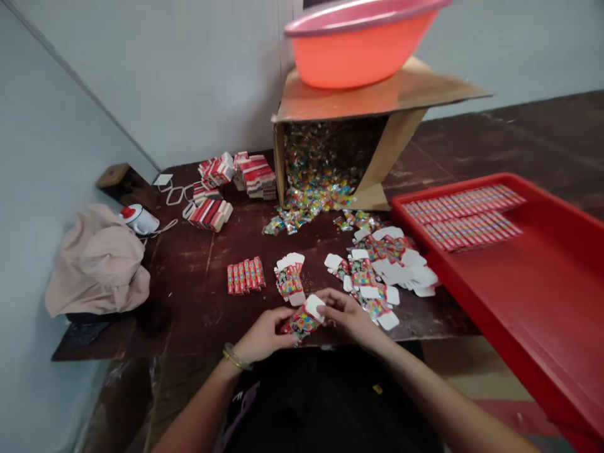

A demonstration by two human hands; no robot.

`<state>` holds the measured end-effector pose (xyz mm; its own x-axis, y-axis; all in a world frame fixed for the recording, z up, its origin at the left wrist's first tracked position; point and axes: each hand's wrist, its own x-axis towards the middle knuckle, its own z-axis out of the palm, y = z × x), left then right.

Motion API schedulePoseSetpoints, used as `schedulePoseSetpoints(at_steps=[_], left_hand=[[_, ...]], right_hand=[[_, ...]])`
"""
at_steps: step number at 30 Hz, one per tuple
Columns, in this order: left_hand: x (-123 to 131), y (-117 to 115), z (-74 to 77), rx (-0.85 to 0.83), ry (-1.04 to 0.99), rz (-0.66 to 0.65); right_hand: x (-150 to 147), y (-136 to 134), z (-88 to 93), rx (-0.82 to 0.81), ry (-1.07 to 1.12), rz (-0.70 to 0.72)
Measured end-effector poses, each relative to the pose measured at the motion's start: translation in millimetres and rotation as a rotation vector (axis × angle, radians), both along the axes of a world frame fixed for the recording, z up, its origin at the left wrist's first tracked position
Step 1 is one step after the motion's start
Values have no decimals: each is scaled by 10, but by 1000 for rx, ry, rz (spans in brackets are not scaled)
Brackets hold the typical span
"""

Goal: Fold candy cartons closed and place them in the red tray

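Note:
Near the table's front edge, a small printed carton (302,322) with a white flap is between my two hands. My left hand (267,336) is closed around its left end, and a bracelet circles that wrist. The fingers of my right hand (342,314) pinch the white flap at the other end. Just beyond lies a small fanned stack of cartons (289,277) with white flaps. To its left stands a row of filled-looking closed cartons (245,275). On the right, many flat open cartons (377,270) lie in a loose pile.
A cardboard box (382,151) on its side spills wrapped candies (306,201) onto the table; an orange basin (363,50) sits on top. At right is a red tray (528,302) with rows of cartons. Bundled cartons (212,214), a mug (140,220) and beige cloth (101,264) are at left.

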<state>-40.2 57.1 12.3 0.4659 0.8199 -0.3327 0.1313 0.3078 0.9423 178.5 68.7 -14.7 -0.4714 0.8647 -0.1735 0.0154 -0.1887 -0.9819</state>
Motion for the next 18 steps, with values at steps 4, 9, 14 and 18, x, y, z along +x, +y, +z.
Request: schedulePoseSetpoints(at_steps=[4,9,14,18], left_hand=[[217,128,-107,-154,-131,-52],[427,160,-178,-328,-546,-19],[330,189,-282,-361,-576,130],[253,248,-397,-387,-463,304]], right_hand=[[213,1015,143,455,-783,-153],[484,1787,51,480,-1097,-394],[552,1745,-47,536,-1101,-319],[525,1502,157,535,-974,-241]])
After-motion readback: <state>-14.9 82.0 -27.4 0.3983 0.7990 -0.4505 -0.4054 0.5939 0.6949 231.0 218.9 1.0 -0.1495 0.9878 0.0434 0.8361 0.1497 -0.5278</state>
